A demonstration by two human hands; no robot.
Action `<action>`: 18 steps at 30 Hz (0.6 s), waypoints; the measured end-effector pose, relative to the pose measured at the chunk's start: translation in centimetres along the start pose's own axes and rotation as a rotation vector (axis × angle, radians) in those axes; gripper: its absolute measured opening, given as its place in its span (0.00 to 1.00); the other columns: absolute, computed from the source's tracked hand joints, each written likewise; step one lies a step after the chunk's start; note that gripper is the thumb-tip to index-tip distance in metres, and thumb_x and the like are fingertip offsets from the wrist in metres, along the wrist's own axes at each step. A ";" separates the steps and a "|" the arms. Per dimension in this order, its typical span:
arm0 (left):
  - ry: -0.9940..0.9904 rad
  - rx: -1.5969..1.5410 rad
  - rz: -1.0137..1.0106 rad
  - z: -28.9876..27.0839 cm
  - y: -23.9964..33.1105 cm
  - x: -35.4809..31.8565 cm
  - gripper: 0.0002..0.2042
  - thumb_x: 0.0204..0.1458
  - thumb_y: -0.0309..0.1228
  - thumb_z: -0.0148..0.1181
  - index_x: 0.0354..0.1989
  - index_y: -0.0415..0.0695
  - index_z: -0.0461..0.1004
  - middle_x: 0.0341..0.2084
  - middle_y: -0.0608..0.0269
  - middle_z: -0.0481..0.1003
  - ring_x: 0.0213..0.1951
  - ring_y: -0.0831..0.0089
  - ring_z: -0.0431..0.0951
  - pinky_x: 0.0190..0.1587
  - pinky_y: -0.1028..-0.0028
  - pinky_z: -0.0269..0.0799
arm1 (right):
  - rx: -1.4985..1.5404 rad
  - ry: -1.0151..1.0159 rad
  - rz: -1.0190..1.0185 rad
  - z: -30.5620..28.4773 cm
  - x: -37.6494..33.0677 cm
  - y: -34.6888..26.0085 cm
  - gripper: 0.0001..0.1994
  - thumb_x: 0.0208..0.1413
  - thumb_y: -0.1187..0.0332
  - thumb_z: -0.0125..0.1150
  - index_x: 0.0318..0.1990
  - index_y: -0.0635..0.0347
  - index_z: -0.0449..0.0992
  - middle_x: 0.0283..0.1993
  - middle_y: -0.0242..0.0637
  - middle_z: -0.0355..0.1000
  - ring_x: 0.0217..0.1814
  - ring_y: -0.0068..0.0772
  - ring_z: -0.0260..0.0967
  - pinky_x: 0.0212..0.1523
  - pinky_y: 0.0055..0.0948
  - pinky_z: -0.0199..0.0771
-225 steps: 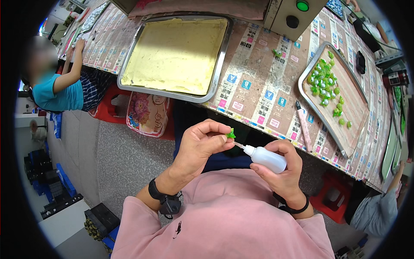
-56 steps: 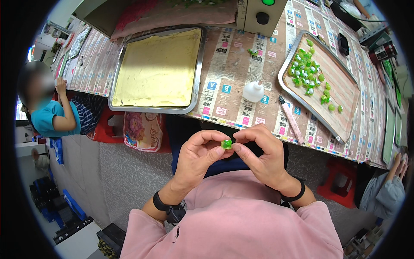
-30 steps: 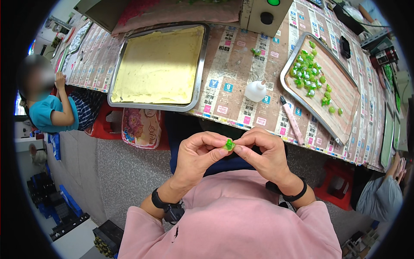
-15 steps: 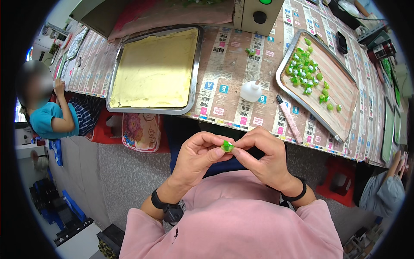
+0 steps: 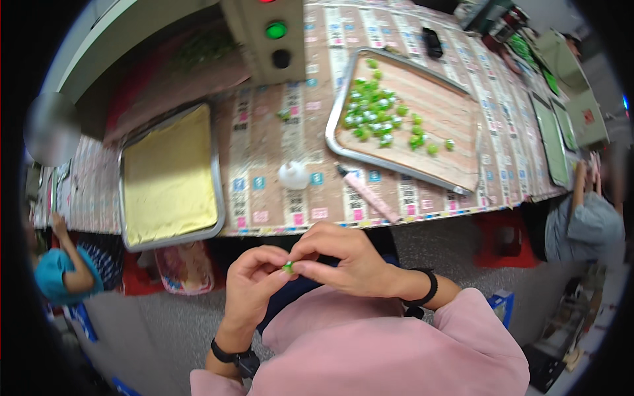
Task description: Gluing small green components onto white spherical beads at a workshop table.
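Note:
Just in front of the table edge, my left hand and my right hand meet fingertip to fingertip. Both pinch a small green ornament, mostly covered by the fingers. Beyond them on the table, a metal tray holds a cluster of small green ornaments, many with white eye-like balls. A white squeeze bottle stands on the table, and a pink pen-like tool with a black tip lies beside the tray.
A second metal tray, lined with a yellow sheet, sits at the left near the table edge. Behind it stands a box-like machine with a green button. Co-workers sit at the left and right. Red stools are under the table.
My view has turned to the right, so the trays and bottle appear farther left. Both hands keep their pinch on the small green ornament, now partly more hidden by the fingers.

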State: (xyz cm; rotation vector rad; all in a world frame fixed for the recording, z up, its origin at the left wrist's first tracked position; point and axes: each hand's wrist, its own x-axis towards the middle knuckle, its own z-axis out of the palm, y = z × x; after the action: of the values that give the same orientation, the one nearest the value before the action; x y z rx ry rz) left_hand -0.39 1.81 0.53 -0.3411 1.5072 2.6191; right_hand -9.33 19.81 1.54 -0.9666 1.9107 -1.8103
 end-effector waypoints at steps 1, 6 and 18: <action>-0.036 -0.003 -0.003 0.4 0.0 0.2 0.09 0.48 0.15 0.60 0.37 0.35 0.72 0.38 0.54 0.73 0.39 0.70 0.76 0.44 0.72 0.75 | 0.024 -0.006 0.037 -0.3 0.0 -0.3 0.05 0.50 0.75 0.63 0.36 0.62 0.77 0.33 0.35 0.73 0.37 0.30 0.71 0.38 0.27 0.70; -0.002 -0.044 -0.120 3.0 0.8 2.1 0.11 0.49 0.18 0.62 0.40 0.35 0.71 0.39 0.55 0.74 0.38 0.70 0.78 0.43 0.73 0.77 | -0.017 0.068 0.029 -4.0 -0.4 -0.9 0.06 0.50 0.75 0.64 0.37 0.63 0.76 0.35 0.36 0.72 0.37 0.28 0.71 0.39 0.25 0.70; 0.155 -0.122 -0.055 -5.1 10.9 5.8 0.07 0.56 0.23 0.54 0.43 0.40 0.70 0.35 0.62 0.73 0.35 0.76 0.74 0.39 0.76 0.74 | -0.840 0.748 0.173 -16.0 -4.8 3.6 0.08 0.46 0.81 0.59 0.36 0.66 0.74 0.30 0.37 0.69 0.31 0.29 0.67 0.33 0.26 0.67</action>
State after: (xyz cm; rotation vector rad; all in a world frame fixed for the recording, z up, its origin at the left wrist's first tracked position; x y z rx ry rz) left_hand -7.41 -8.26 5.76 -0.6002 1.3609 2.7025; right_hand -17.31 34.74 -0.81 -0.2582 3.2269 -1.3366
